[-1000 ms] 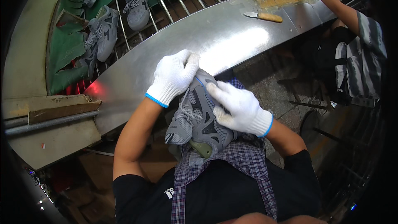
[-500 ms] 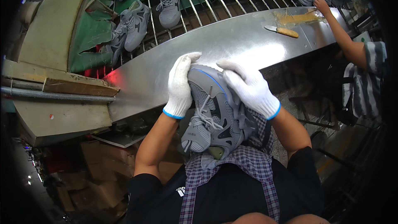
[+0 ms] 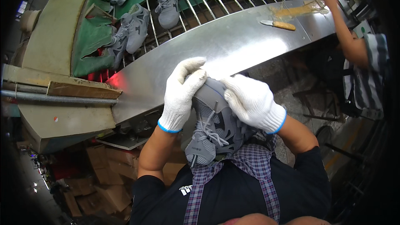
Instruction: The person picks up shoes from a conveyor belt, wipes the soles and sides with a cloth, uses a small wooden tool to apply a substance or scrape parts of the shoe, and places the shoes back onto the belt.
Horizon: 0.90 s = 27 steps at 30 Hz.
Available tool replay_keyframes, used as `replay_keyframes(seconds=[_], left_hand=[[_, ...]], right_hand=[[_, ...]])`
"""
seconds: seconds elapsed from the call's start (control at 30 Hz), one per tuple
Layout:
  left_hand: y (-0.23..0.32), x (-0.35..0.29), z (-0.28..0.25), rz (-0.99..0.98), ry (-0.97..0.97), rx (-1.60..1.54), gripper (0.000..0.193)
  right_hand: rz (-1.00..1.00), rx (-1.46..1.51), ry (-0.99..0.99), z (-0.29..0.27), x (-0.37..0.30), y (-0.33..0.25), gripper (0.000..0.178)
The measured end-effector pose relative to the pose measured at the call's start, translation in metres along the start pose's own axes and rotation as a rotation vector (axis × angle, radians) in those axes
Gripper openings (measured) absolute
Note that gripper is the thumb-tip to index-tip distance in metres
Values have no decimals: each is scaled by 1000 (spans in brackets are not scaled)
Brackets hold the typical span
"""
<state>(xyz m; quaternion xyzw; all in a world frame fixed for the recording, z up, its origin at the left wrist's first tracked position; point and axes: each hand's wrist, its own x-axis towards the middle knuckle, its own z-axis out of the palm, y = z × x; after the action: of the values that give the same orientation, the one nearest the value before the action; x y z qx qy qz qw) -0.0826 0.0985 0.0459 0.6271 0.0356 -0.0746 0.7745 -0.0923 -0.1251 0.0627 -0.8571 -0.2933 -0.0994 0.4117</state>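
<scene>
A grey lace-up sneaker [image 3: 212, 121] is held against my plaid apron, toe pointing away from me and heel end near my chest. My left hand [image 3: 181, 93], in a white knit glove with a blue cuff, grips the left side of the toe with fingers curled over it. On the toe's right side, my right hand [image 3: 254, 102], gloved the same way, is closed with its fingertips pressed on the upper. The grey laces are tied and the tongue flops toward me. Both palms and the sole are hidden.
Beyond the steel ledge [image 3: 196, 54] is a roller conveyor carrying grey sneakers [image 3: 166, 6]. A wooden-handled knife [image 3: 283, 25] lies on the ledge. A green torn curtain [image 3: 89, 41] hangs at left. At right, a co-worker's arm [image 3: 348, 35] reaches toward more shoes. Cardboard [image 3: 108, 166] lies below left.
My left fingers have curled over the toe, and the shoe has tipped so its toe sits slightly closer to me. On the conveyor, the shoes have shifted slightly in view.
</scene>
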Motion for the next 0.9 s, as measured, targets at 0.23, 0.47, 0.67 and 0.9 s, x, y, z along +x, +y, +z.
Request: replay_keyframes(seconds=[0.23,0.47,0.67,0.9], left_hand=[[19,0,18,119,-18,-105,40],[26,-7,33,116,5,-54,38],[28,1,37,106,53,-302,49],[-108,-38,-51,-331,-133,-454,71]], right_hand=[[-43,-5,6,-18,17,-1,25],[-54,-92,-314,-37,49,-11,33],[-4,99,-416,-53,66,-29,78],[-350,182,11,-69,25,-33,89]])
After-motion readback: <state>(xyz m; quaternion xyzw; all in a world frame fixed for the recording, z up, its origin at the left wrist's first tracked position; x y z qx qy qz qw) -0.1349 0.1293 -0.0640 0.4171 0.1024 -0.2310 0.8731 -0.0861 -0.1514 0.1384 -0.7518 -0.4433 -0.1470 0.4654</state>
